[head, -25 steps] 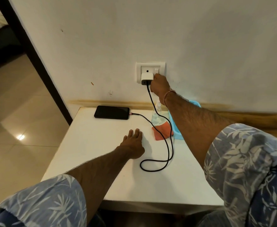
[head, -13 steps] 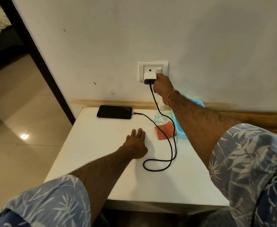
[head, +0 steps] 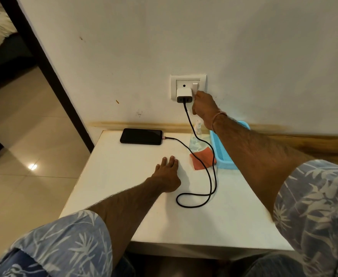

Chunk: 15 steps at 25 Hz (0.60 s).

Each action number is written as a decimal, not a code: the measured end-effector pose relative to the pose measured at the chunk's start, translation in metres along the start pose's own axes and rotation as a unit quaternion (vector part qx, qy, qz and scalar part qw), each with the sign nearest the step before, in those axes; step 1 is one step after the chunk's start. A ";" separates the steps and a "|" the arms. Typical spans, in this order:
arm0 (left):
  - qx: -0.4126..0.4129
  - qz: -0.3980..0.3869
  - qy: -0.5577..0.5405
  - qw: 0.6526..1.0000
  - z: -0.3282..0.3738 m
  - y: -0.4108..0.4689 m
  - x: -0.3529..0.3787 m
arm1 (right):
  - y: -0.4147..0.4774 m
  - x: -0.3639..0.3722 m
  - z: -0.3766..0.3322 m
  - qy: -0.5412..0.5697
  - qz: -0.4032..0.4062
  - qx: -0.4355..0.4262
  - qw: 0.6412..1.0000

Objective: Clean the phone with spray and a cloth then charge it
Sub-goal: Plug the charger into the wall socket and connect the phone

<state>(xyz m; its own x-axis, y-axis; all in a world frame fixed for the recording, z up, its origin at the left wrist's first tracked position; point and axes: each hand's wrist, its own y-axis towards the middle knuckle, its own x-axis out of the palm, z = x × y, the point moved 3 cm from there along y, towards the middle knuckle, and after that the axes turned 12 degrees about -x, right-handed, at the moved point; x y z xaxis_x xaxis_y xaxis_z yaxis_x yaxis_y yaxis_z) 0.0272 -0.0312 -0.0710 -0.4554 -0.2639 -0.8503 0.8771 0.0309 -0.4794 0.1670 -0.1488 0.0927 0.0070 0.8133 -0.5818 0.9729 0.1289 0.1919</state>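
A black phone (head: 141, 136) lies face up at the back left of the white table (head: 224, 220). A black cable (head: 212, 176) runs from its right end, loops over the table and rises to a white charger (head: 184, 94) plugged into the wall socket plate (head: 188, 77). My right hand (head: 204, 105) reaches up beside the charger, its fingertips on the lower end of the switch (head: 194, 86). My left hand (head: 167, 175) rests flat on the table with straight fingers. A clear spray bottle (head: 198, 134) stands behind an orange cloth (head: 203, 157).
A light blue plastic basket (head: 222, 152) sits at the back right of the table, partly hidden by my right forearm. A dark door frame (head: 50, 72) and tiled floor (head: 24, 156) lie to the left. The wall is right behind the table.
My right hand has let go of the charger's underside and shifted right to the switch. The charger now sits seated in the socket. My left hand has stayed put.
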 end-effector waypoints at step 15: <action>0.004 0.113 -0.001 0.994 -0.049 -0.018 -0.046 | -0.166 0.020 0.018 -0.074 -0.046 -0.192 0.978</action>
<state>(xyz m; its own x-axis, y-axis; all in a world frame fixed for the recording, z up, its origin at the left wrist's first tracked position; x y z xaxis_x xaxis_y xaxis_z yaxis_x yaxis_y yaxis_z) 0.0242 0.0278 -0.0342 -0.2457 -0.2536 -0.9356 0.9582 0.0824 -0.2740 0.0101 -0.1640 0.0354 -0.0146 0.7009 -0.7131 0.8127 0.4238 0.3999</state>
